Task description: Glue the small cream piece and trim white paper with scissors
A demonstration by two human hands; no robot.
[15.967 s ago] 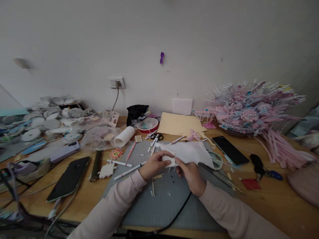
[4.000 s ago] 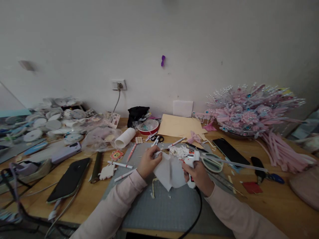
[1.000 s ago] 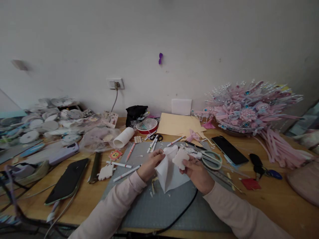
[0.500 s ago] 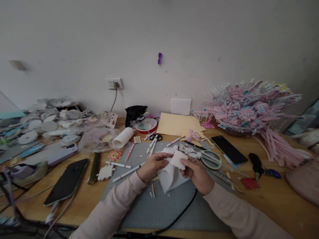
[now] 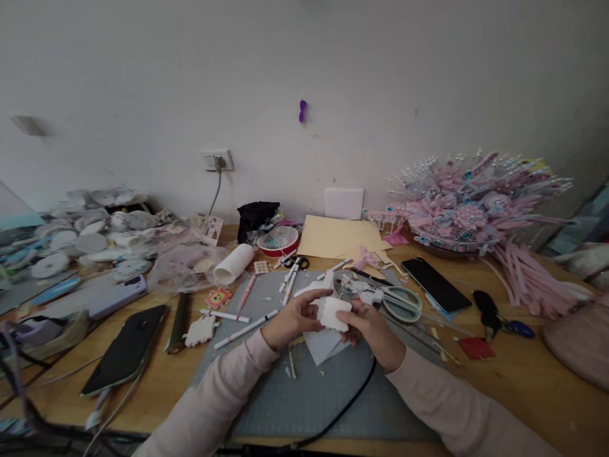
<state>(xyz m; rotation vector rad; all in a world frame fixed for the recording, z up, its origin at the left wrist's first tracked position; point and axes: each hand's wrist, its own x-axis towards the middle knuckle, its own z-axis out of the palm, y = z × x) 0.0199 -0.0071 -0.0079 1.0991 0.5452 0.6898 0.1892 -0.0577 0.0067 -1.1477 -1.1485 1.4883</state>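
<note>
One white piece (image 5: 334, 315), lower centre, is pinched in your right hand (image 5: 373, 331); your left hand (image 5: 291, 322) curls at its edge, grip unclear. Grey mat (image 5: 304, 406) lies below; bare wall (image 5: 361, 76) fills the top.

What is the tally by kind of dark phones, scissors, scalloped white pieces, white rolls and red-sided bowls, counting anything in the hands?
Dark phones: 2
Scissors: 2
Scalloped white pieces, one of them in the right hand: 2
White roll: 1
Red-sided bowl: 1
Total: 8
</note>
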